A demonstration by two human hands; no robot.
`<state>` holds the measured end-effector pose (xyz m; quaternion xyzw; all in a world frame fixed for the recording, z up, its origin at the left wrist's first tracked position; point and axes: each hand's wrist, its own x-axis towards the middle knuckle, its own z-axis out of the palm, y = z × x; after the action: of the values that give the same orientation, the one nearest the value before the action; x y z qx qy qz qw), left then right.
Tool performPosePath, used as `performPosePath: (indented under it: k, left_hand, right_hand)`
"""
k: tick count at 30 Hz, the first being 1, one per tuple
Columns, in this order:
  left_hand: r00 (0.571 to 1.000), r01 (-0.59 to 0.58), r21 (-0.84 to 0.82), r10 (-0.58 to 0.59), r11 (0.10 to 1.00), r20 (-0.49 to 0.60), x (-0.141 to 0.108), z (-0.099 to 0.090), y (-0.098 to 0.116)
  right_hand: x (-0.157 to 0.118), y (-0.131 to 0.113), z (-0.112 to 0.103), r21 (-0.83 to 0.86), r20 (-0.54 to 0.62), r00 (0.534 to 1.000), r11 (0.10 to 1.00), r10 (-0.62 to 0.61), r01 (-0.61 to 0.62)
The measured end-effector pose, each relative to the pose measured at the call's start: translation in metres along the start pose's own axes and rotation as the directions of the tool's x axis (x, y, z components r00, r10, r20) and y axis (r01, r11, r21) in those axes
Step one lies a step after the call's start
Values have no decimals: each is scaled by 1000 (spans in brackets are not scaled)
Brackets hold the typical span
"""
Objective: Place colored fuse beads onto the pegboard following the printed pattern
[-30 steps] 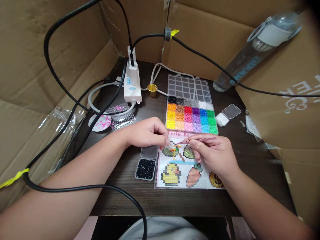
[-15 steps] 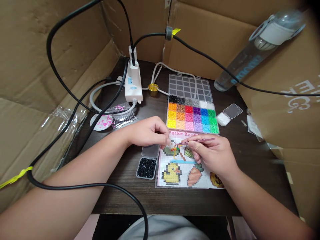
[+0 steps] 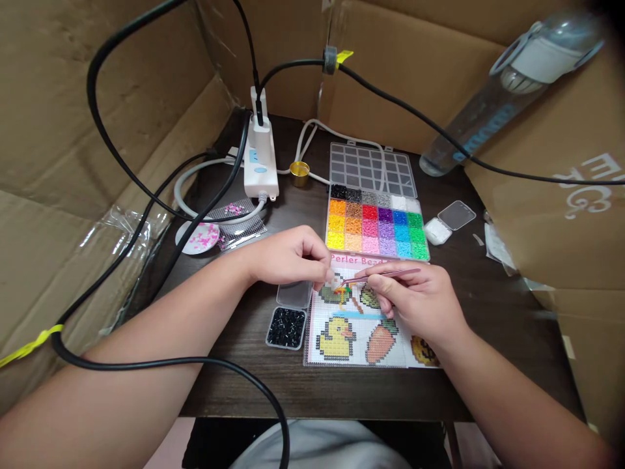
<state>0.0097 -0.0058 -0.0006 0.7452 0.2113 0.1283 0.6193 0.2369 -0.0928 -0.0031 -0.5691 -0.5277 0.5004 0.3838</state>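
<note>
While right fingers (image 3: 382, 284) grip tweezers (image 3: 400, 273), left fingers (image 3: 316, 247) curled, grasp unclear, the pegboard (image 3: 360, 348) near the worktop's front edge (image 3: 312, 407) seems partly beaded.

Bare left forearm (image 3: 161, 332); bare right forearm (image 3: 508, 381); bare fingers (image 3: 316, 251); light grey clothing (image 3: 317, 449) with soft folds.

Place: indoor craft workstation, desk type; home or office, cannot be told. Surface: one dark wood-grain desk (image 3: 234, 391). Enclosure: brown cardboard panels (image 3: 390, 85) at back and both sides; clear tape (image 3: 129, 228) low on the left one, white lettering (image 3: 590, 185) on the right one. Services: one white power strip (image 3: 260, 184) with adapter (image 3: 262, 140) plugged in; black cables (image 3: 205, 359) strung across. Craft evidence: one open compartmented case (image 3: 354, 166) of beads (image 3: 370, 228), sorted by colour; one pattern sheet (image 3: 361, 337), headed "Perler Bead". Also: one clear bottle (image 3: 491, 104), right rear.
</note>
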Motion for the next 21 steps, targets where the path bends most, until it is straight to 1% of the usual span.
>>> performPosePath:
  k: [8,13,15,17,20,21]
  left_hand:
    - [1000,22,4,-22,1000,3,1,0,1]
    - [1000,25,1,-25,1000,6,0,-1,-1]
    - [1000,20,9,-20,1000,7,0,-1,-1]
    - [1000,17,21,-17,1000,3,0,-1,0]
    - [1000,21,33,-22,999,8,0,-2,1]
    - [1000,25,37,-25,999,11,0,-3,1]
  right_hand:
    - [2,2,-1,-2,4,1000,1000,-1,1]
    - [0,4,-2,41,-49,999,999,-7,9]
    - [1,5,-5,95,-120,992,995,-29,41]
    - [7,3,-9,159,-229,970,980,-80,118]
    - [25,-7,-21,208,-396,902,940,-170,269]
    - [33,-11,-25,204,-427,884,933,-188,297]
